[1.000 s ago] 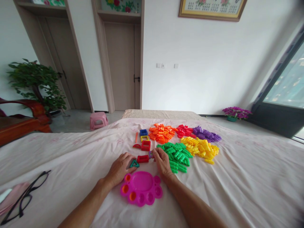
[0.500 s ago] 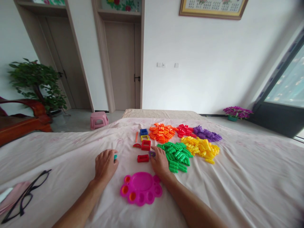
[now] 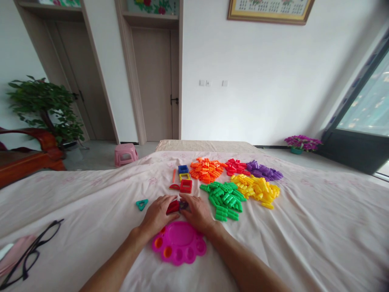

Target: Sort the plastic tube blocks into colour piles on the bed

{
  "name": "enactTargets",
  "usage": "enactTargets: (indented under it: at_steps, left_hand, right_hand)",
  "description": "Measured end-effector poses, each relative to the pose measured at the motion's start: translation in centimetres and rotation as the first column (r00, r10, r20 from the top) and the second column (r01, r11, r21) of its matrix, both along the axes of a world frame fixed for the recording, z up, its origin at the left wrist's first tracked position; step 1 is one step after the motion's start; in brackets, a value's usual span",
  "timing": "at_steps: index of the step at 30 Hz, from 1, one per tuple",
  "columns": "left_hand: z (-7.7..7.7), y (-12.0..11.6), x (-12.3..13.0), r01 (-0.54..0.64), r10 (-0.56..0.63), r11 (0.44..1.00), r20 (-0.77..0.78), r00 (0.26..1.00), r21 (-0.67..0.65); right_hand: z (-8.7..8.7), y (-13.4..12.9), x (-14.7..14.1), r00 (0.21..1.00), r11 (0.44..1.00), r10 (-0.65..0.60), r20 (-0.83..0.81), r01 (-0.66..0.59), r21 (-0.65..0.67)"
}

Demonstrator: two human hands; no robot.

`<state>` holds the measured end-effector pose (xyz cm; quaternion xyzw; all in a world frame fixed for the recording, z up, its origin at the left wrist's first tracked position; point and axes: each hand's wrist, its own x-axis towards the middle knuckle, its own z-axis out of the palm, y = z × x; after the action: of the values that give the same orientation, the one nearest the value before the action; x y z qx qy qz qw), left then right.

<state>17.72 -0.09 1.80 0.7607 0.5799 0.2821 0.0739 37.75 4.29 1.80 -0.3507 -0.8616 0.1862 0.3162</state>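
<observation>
My left hand [image 3: 157, 214] is closed round a red rectangular plastic block [image 3: 173, 207], thumb at its near side and fingertips over its far side. Close beside it, my right hand [image 3: 197, 211] grips a small purple plastic piece [image 3: 183, 205], partly hidden by the fingers. The two pieces are side by side; whether they join I cannot tell. A teal triangle frame [image 3: 142, 205] lies on the cloth left of my left hand. Just nearer than both hands is a magenta paint palette [image 3: 181, 235] with orange in several wells.
Beyond my hands lie a red square frame [image 3: 186, 186], a red half-round piece [image 3: 174, 187], a yellow frame [image 3: 184, 177], a blue frame [image 3: 183, 169] and an orange stick [image 3: 174, 175]. Green [image 3: 225, 197], yellow [image 3: 258, 188], orange, red and purple piles stand right. Glasses [image 3: 32, 251] lie left.
My left hand has let go of the teal triangle, moved right and taken hold of the red block. My right hand has shifted slightly left and nearer with the purple piece.
</observation>
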Motion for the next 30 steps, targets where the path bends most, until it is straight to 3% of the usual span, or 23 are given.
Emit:
enactTargets:
  at_steps: [3,6,12,15,18,25,28,30]
  left_hand:
    - [0.5,0.0,0.2,0.000,-0.002,0.999,-0.032,0.999,-0.035]
    - [0.6,-0.1,0.3,0.022,-0.024,0.999,-0.052,0.998,-0.044]
    - [0.4,-0.1,-0.4,0.041,-0.041,0.999,-0.099,0.994,0.001]
    - [-0.1,0.0,-1.5,-0.020,0.028,0.997,-0.113,0.993,0.073]
    - [-0.5,0.1,-3.2,-0.159,0.179,0.975,-0.122,0.976,0.155]
    - [-0.2,-0.5,-6.3,-0.362,0.416,0.902,-0.245,0.876,0.237]
    - [0.1,-0.7,-5.8,-0.355,0.411,0.905,-0.265,0.872,0.234]
    - [0.3,-0.6,-4.8,-0.271,0.328,0.934,-0.263,0.907,0.232]
  right_hand:
    - [-0.6,0.4,0.0,0.990,0.993,0.104,-0.091,-0.108,-0.042]
    - [-0.8,0.4,0.0,0.984,0.990,0.131,-0.124,-0.136,-0.038]
    - [-0.6,0.3,0.0,0.994,1.000,-0.002,-0.108,-0.001,-0.022]
    - [-1.0,0.7,0.0,0.989,0.998,-0.062,-0.131,0.057,-0.042]
    - [-1.3,1.2,0.1,0.982,0.994,-0.103,-0.155,0.096,-0.052]
    - [-1.0,1.1,0.1,0.982,0.993,-0.109,-0.156,0.100,-0.064]
    - [-0.7,0.9,0.1,0.981,0.993,-0.107,-0.164,0.097,-0.069]
    - [-0.6,0.9,0.1,0.978,0.992,-0.115,-0.174,0.106,-0.063]
